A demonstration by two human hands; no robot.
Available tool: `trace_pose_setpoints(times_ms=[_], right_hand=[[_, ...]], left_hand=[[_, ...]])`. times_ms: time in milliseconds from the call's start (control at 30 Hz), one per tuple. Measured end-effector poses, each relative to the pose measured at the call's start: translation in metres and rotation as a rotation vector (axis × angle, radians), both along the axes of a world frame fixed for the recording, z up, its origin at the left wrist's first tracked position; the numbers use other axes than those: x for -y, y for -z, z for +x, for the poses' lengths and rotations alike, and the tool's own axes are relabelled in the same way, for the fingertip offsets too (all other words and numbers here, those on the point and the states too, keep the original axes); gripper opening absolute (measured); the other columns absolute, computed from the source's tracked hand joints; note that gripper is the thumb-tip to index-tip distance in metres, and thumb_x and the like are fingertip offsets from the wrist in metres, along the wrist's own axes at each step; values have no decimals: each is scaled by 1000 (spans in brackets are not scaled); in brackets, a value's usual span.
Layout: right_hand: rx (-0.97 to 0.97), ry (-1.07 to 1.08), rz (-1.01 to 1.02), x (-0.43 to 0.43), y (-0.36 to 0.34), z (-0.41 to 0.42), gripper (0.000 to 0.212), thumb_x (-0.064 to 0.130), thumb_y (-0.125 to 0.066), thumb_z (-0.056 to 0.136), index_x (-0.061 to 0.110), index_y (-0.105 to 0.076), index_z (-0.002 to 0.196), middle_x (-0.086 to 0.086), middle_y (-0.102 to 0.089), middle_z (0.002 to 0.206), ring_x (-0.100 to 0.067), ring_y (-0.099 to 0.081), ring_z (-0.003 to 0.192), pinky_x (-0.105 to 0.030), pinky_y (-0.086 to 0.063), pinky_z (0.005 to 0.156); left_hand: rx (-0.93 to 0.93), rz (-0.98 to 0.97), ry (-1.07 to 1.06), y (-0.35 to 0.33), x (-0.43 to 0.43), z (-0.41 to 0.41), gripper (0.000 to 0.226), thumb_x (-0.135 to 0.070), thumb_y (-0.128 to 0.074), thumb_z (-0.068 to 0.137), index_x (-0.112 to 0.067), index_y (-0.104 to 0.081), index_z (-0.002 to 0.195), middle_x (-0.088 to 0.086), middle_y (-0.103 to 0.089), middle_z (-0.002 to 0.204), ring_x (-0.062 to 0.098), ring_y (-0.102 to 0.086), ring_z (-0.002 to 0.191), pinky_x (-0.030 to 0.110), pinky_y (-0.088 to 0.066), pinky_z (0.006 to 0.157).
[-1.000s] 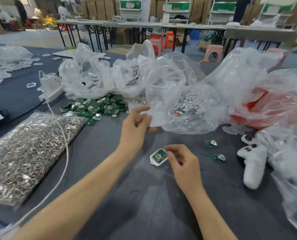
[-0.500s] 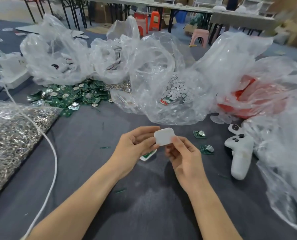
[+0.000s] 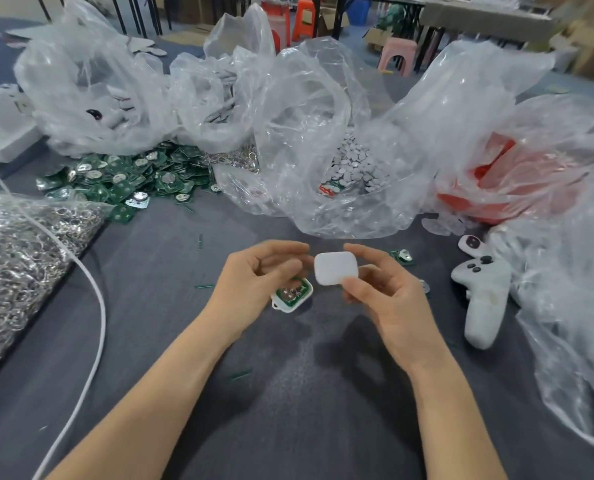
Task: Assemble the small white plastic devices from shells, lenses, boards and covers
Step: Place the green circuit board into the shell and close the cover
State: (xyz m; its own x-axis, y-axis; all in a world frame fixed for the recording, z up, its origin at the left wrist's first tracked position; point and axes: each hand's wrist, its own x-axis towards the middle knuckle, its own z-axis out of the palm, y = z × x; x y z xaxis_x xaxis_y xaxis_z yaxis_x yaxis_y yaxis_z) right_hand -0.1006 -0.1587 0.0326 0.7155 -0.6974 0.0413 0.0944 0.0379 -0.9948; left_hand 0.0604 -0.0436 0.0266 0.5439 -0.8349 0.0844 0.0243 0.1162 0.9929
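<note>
White cover (image 3: 336, 268) pinched in right hand (image 3: 389, 299); left hand (image 3: 254, 282) relaxed open beside it.

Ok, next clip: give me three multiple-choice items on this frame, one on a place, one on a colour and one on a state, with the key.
1. Where does the shell with the board lie?
A on a shelf; B on the table by the left hand; C on the floor.
2. What colour is the cover pinched by the right hand?
A green; B red; C white.
3. Is the shell closed?
A yes, covered; B no, green board showing; C it is hidden.
Key: B, it rests on the grey tabletop; C, it is plainly white; B, its board lies bare.
</note>
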Motion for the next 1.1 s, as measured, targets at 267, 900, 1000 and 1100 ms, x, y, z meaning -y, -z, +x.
trace_pose_setpoints(times_ms=[267, 900, 1000, 1100], right_hand=[[-507, 235, -488, 13, 10, -4, 47, 12, -79, 74, 30, -64, 114, 15, -59, 108, 0, -57, 76, -4, -41, 68], [-297, -20, -592, -26, 2, 23, 33, 10, -80, 74, 18, -73, 105, 3, -57, 98, -9, -59, 88, -23, -49, 84], [-269, 90, -614, -22, 5, 23, 31, 11, -79, 75, 20, -73, 103, 3, -57, 97, -8, -58, 86, -17, -48, 78], [-312, 219, -667, -13, 8, 16, 29, 11, -77, 75, 22, -72, 102, 5, -55, 97, -6, -55, 85, -10, -42, 74]], left_hand=[[966, 524, -26, 14, -12, 3, 59, -75, -65, 57, -40, -54, 103, -22, -46, 88, 6, -38, 90, 29, -27, 78], [721, 399, 214, 7, -18, 29, 46, -25, -85, 69, -34, -65, 110, -19, -38, 140, -5, -39, 126, 16, -31, 104], [684, 377, 208, 6, -19, 27, 55, -28, -84, 70, -40, -58, 117, -24, -41, 136, -11, -39, 122, 6, -30, 94], [671, 368, 203, 6, -20, 25, 58, -25, -84, 70, -46, -54, 115, -27, -51, 120, -10, -45, 111, 8, -33, 91]])
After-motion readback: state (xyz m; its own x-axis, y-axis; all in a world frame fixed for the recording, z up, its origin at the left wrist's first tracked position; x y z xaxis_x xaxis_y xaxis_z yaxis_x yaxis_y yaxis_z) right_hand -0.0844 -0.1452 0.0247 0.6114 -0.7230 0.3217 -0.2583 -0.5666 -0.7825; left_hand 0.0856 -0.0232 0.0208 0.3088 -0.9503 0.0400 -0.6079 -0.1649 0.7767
